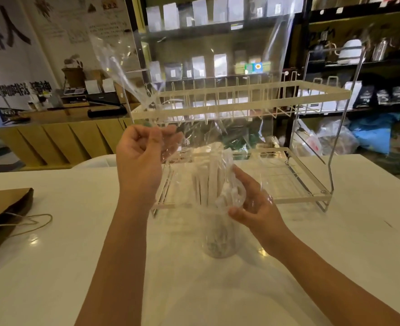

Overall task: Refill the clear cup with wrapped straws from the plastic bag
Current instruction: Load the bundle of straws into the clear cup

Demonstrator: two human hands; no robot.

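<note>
Head view of a white table point(76, 231); a clear cup point(220, 238) stands upright near its middle, just in front of a two-tier wire dish rack point(241, 107). Wrapped straws point(214, 175) stand in the cup, long axes near vertical, upper ends pointing up and slightly away from the viewer; their lower ends are blurred inside the cup. A clear plastic bag point(217, 67) is drawn up over the straws, its long axis also roughly vertical, the film rising in front of the rack's upper tier. Left hand point(145, 156): raised above and left of the cup, fingers curled, pinching the bag's film at its left edge. Right hand point(250, 201): beside the straws at the cup's upper right, thumb and fingers curved round a crumpled fold of the bag and pressing it against the straws; whether it grips the straws themselves cannot be told. A brown paper bag point(4, 212) with a twine handle lies at the table's left edge, well apart from the cup.
</note>
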